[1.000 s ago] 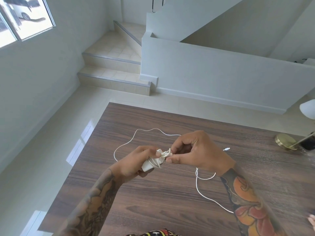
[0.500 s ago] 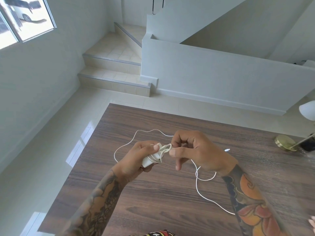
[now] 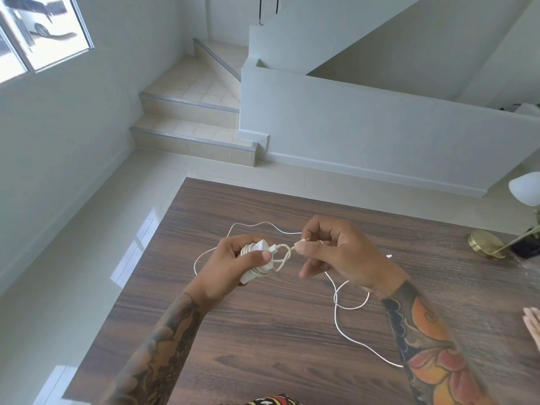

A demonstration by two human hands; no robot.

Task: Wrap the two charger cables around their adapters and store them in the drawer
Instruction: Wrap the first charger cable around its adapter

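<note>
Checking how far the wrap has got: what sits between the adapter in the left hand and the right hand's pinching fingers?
In the head view, a short looped stretch of white cable spans from adapter to right hand.

I see both hands raised over the middle of the wooden table [image 3: 263, 346]. Loose white cable [image 3: 347, 337] loops on the surface under and right of my right hand [image 3: 336, 252], trailing toward the near right; another arc lies behind the left hand [image 3: 233, 264], which holds the adapter [image 3: 257, 261]. Bare tabletop shows near left and far right of centre. A brass lamp base [image 3: 485, 244] stands at the right edge.
</note>
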